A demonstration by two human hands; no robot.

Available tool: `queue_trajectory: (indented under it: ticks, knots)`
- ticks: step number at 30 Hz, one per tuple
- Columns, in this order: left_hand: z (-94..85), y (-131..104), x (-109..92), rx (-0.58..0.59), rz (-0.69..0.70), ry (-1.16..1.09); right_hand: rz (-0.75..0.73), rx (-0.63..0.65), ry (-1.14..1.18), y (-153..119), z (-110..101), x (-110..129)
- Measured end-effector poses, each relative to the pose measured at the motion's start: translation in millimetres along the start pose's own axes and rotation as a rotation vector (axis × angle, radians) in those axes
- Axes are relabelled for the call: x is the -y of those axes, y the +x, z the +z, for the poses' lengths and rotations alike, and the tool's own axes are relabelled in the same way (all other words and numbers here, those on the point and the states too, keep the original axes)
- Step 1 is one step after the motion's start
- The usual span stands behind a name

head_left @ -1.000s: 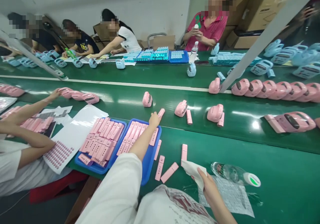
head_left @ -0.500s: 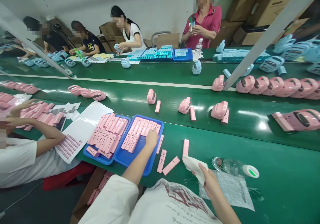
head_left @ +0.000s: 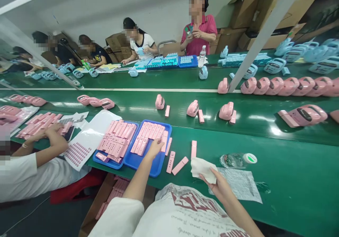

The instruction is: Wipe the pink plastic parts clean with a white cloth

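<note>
1. Hands: the left hand (head_left: 155, 146) reaches forward over the near blue tray (head_left: 148, 168), fingers bent down onto the pink bars (head_left: 148, 135) packed inside; whether it has closed on one cannot be told. The right hand (head_left: 218, 184) is closed on a folded white cloth (head_left: 202, 168), held just above the table edge (head_left: 291, 180).

2. Key relation: the racked bars lie directly under and ahead of the left hand, long axes running away from the person with a slight lean to the right. The left hand is on them; the right hand is well apart, to the right.

3. Loose parts: three pink bars (head_left: 180, 165) lie on the green surface between the tray and the cloth, one upright to the view, two slanted.

4. Adjacent stock: a second blue tray (head_left: 106, 161) of bars sits touching the first on its left. A clear bottle (head_left: 237, 159) lies on its side near the right hand, beside a plastic sheet (head_left: 242, 186).

5. Surface: a green conveyor belt (head_left: 251, 124) runs beyond the table, carrying pink housings (head_left: 226, 110), several with a bar beside them.

6. Room: a co-worker's arm (head_left: 50, 149) rests on bars to the left; more people work at the far bench with blue housings (head_left: 275, 66). Cardboard boxes (head_left: 243, 7) stand behind.
</note>
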State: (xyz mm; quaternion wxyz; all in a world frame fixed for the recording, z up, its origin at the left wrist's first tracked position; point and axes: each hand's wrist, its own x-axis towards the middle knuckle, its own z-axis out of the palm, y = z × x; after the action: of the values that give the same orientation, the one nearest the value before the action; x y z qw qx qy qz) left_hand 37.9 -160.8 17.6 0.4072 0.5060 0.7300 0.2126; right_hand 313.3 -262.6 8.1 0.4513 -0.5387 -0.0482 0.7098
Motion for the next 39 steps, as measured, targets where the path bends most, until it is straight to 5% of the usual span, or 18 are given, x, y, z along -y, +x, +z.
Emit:
queue_trajectory:
  ticks: [5, 9, 17, 20, 24, 28, 31, 36, 39]
  knots:
    - [10.6, -72.5, -20.6, 0.191, 0.109, -0.394, -0.088, 0.040, 0.043, -5.7, 23.2, 13.3]
    - [14.4, -116.8, -46.4, 0.295, 0.224, -0.500, -0.191, 0.113, 0.043, -12.2, 46.9, 32.4]
    - [14.3, -146.2, -71.4, 0.165, 0.574, -0.301, -0.519, 0.339, -0.277, -45.8, 49.3, 42.7]
    - [21.8, -151.8, -74.0, 0.104, 0.489, -0.359, -0.838, 0.415, -0.572, -55.4, 45.4, 36.8]
    - [35.4, -156.8, -80.6, 0.200, 0.194, -0.639, -1.371, 0.402, -0.952, -54.3, 41.4, 22.4]
    - [46.2, -157.4, -87.3, 0.244, -0.029, -1.008, -1.572, 0.556, -1.092, -45.6, 35.0, 12.3]
    - [47.7, -157.5, -90.4, 0.323, -0.133, -1.171, -1.424, 0.555, -0.920, -39.6, 29.2, 17.2]
    - [46.3, -159.5, -92.4, 0.478, -0.159, -1.191, -0.688, 0.066, -0.243, -37.1, 27.6, 38.0]
    - [47.3, -162.0, -92.6, 0.545, -0.187, -1.229, -0.576, 0.074, -0.037, -43.9, 33.1, 40.0]
